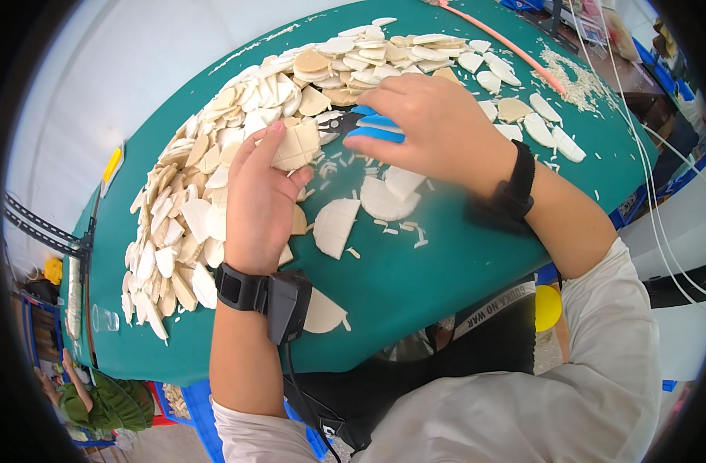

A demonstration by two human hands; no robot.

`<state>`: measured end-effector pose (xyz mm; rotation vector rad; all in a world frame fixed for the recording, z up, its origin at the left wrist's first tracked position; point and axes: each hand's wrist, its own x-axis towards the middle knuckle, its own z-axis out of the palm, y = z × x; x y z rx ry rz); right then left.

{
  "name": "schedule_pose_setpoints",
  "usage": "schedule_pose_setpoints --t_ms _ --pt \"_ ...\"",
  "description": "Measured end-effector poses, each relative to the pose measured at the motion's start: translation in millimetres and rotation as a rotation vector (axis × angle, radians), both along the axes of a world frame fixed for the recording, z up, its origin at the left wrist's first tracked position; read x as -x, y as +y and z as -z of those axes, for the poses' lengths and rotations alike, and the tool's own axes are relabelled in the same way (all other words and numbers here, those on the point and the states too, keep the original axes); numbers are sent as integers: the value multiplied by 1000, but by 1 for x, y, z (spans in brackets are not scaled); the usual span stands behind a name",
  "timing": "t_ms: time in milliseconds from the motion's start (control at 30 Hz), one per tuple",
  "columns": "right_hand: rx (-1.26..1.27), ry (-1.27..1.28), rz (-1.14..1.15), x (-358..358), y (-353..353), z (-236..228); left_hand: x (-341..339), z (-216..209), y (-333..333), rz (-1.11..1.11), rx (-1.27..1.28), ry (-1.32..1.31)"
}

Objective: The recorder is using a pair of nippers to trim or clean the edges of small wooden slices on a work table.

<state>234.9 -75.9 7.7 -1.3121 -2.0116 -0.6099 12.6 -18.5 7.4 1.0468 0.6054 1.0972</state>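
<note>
My left hand (259, 202) pinches a flat cream piece (297, 147) marked with crossing lines, thumb on top. My right hand (441, 127) is closed round blue-handled pliers (380, 130), whose dark metal jaws point left, close to the held piece's right edge. Whether the jaws touch it I cannot tell. Just below lie a half-round white scored piece (336, 227) and a rounded white piece (387, 199), with small white slivers (420, 238) around them. Another pale piece (322, 312) lies beside my left wrist.
A heap of flat white and cream pieces (175, 224) curves along the far and left side of the green table (445, 270). A pink-orange rod (507, 45) and crumbs (577, 81) lie far right. A clear cup (106, 318) stands at left. Another person (110, 397) is at lower left.
</note>
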Motion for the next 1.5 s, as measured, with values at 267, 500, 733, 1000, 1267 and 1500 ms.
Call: schedule_pose_setpoints --t_ms 267,500,733,1000,1267,1500 --pt "-90 -53 -3 0 2 0 6 2 2 -4 -13 49" --pt "-139 -97 -16 1 -2 -6 9 4 5 -73 11 40" --pt "-115 -65 -70 2 -3 -6 9 6 2 -10 -61 -4" --pt "-109 -66 -53 4 -5 -8 4 1 -1 -22 9 -47" --pt "-71 -71 -38 3 -5 -8 5 2 6 -41 114 -78" --pt "-47 -74 -38 2 -5 -7 3 4 6 -14 57 -56"
